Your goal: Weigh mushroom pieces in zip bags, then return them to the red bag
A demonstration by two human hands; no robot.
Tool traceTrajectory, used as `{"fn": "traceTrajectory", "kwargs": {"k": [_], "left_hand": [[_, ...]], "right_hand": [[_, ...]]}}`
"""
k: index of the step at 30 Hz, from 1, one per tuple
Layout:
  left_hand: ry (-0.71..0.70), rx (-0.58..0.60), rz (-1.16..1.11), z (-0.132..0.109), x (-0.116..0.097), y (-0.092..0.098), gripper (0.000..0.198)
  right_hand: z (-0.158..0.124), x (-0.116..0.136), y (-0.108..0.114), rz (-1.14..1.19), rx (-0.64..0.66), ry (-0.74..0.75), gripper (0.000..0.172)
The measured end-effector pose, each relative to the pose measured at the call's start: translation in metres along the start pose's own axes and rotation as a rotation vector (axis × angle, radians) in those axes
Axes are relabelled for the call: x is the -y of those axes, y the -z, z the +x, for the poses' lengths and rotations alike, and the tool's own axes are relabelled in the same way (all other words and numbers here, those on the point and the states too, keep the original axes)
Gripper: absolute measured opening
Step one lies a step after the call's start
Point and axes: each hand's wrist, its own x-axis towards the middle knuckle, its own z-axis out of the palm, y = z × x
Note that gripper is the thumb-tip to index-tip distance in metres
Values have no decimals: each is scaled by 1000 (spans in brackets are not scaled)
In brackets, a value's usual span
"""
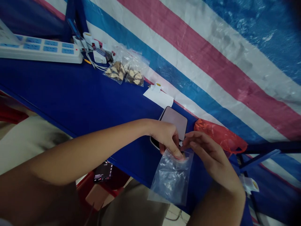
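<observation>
- White plastic power strip with blue sockets [39, 48] is lying at the far left of the blue-covered table [70, 94].
- Two small clear bags of pale pieces [124, 70] are resting near its cable end.
- The left hand [167, 136] is reaching across, its fingers [176, 152] pinching the top edge of a small clear plastic zip bag [171, 179]. The bag is hanging at the table's near edge, just below a flat dark rectangular device [175, 121].
- The right hand [207, 153] is meeting it, fingers closing narrowly on the same edge.
- A crumpled red plastic bag [221, 136] is lying just beyond.
</observation>
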Motion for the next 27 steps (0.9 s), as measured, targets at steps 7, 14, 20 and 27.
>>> {"fn": "traceTrajectory", "kwargs": {"k": [7, 14, 20, 27], "left_hand": [[-106, -31, -65, -1, 3, 4, 53], [-431, 144, -431, 8, 6, -6, 86], [-618, 206, -627, 23, 14, -25, 106], [-542, 141, -752, 12, 10, -20, 95]], "right_hand": [[-9, 3, 6, -146, 106, 58, 23], [-6, 2, -6, 25, -274, 263, 18], [-1, 1, -19, 183, -289, 250, 16], [10, 1, -18, 39, -509, 288, 17]]}}
